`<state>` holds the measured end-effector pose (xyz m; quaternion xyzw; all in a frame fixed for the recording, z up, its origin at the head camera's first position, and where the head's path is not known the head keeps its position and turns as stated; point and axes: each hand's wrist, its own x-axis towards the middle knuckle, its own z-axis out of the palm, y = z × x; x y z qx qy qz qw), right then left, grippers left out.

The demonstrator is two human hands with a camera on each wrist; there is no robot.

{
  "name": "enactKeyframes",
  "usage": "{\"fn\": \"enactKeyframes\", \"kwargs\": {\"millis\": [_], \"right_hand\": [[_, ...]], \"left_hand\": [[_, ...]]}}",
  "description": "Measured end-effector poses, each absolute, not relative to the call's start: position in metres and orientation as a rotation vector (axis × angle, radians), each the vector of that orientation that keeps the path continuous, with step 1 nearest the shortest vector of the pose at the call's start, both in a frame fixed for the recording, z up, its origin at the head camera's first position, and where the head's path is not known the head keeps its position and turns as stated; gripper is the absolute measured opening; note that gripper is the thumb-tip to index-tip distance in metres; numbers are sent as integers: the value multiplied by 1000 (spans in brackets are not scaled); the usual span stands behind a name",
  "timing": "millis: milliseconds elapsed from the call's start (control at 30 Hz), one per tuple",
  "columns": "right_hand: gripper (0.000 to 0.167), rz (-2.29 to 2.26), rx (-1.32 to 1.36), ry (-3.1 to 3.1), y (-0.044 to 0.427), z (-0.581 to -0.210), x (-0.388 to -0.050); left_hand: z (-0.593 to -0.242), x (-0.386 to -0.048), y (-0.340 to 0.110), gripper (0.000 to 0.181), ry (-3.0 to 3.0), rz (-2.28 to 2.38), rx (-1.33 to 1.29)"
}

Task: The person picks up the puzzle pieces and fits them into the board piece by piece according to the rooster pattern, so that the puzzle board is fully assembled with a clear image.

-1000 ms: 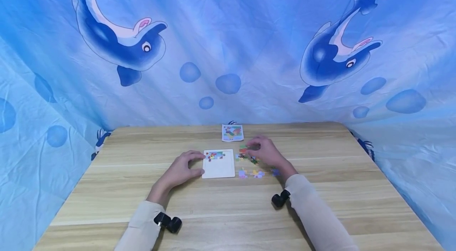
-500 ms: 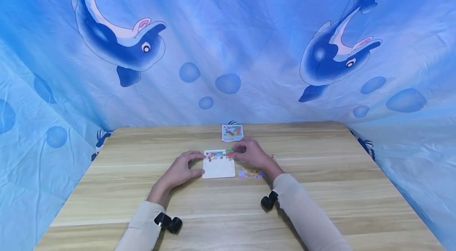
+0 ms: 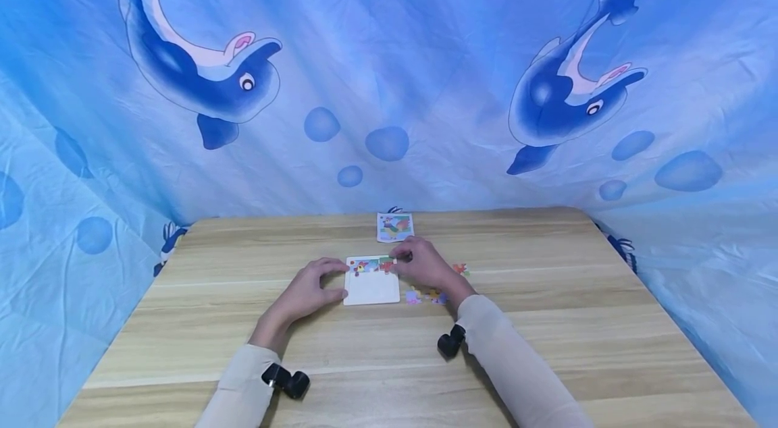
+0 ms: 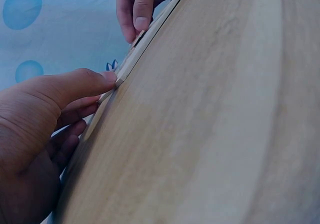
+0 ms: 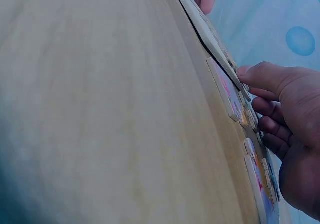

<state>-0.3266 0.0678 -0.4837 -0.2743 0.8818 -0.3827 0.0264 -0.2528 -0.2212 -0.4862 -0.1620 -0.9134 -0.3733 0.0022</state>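
Note:
A white puzzle board [image 3: 372, 289] lies on the table, with joined puzzle pieces [image 3: 365, 266] along its upper left. My left hand [image 3: 313, 289] holds the board's left edge, index finger near the top and thumb near the lower corner; the left wrist view shows that thumb [image 4: 107, 77] on the edge. At the board's upper right, my right hand [image 3: 425, 264] pinches a red and green puzzle piece [image 3: 385, 264] beside the joined ones. Its fingertips partly cover the piece. Whether it lies flat in the board cannot be told.
Loose puzzle pieces [image 3: 413, 296] lie right of the board, some partly behind the right wrist; another red piece [image 3: 460, 269] lies farther right. A picture card [image 3: 395, 227] of a bird sits behind the board. A blue dolphin curtain [image 3: 389, 77] hangs beyond the wooden table [image 3: 365, 360].
My right hand has picked up the red and green piece from the loose ones and carried it left onto the board's upper right. The left hand has stayed at the board's edge.

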Motion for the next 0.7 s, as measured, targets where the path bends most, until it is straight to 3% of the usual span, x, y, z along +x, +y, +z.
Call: {"fn": "enactKeyframes", "kwargs": {"millis": [700], "right_hand": [[24,-1181,-834,2679,67,-484,-329]], "left_hand": [[-488,-255,-222,48,-2868,-1198,-482]]}}
